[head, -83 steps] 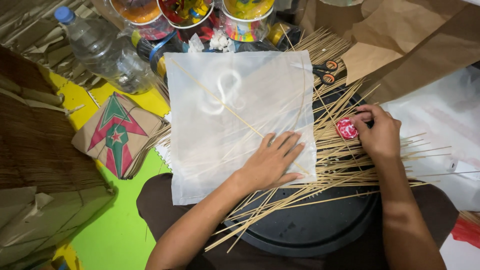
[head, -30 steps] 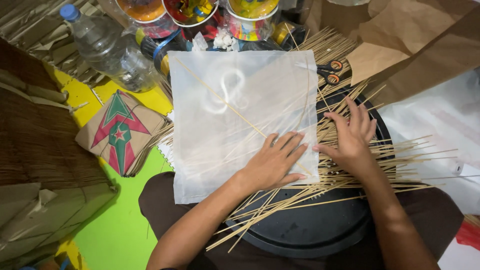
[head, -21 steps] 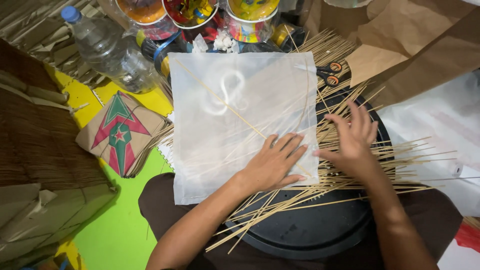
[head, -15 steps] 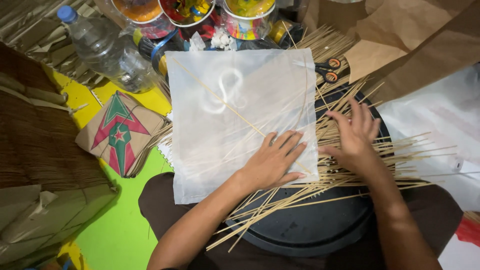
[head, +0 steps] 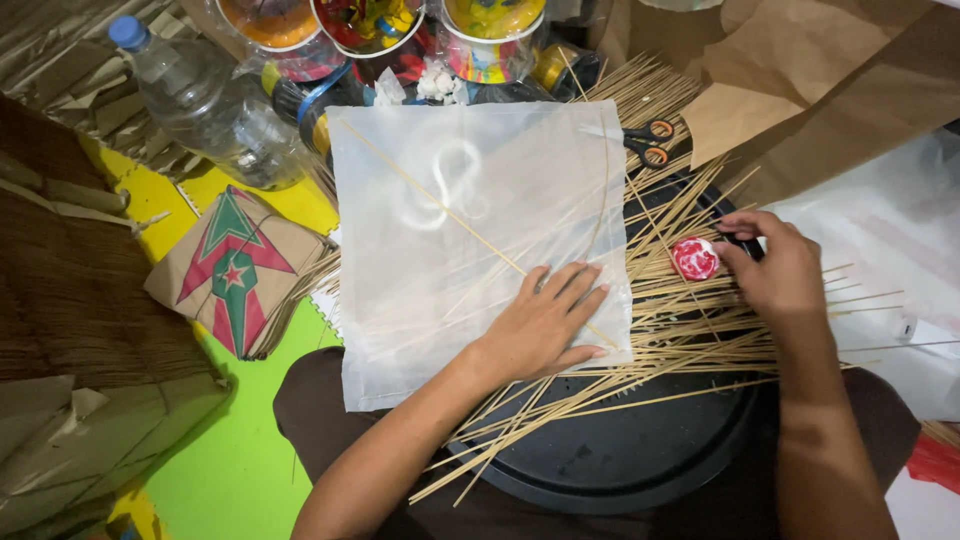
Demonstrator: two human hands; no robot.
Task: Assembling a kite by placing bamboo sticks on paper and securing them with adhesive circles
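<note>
A translucent white sheet (head: 450,230) lies over a heap of thin bamboo sticks (head: 680,330) on a round black tray (head: 620,450). One stick (head: 430,198) crosses the sheet diagonally. My left hand (head: 545,325) presses flat on the sheet's lower right corner, fingers spread. To the right of the sheet, my right hand (head: 775,270) rests on the sticks. Its fingertips are closed on a small dark object with a round red-and-white end (head: 694,258).
Orange-handled scissors (head: 648,142) lie beyond the sheet's far right corner. A plastic water bottle (head: 205,105) and colourful cups (head: 370,20) stand at the back. A folded brown kite with a green-and-red pattern (head: 235,270) lies left, on a green mat (head: 240,450). Brown paper (head: 830,90) covers the right.
My right hand, spread on the sticks half a second ago, has moved right and closed its fingertips on the red-ended object. My left hand and the sheet have stayed put.
</note>
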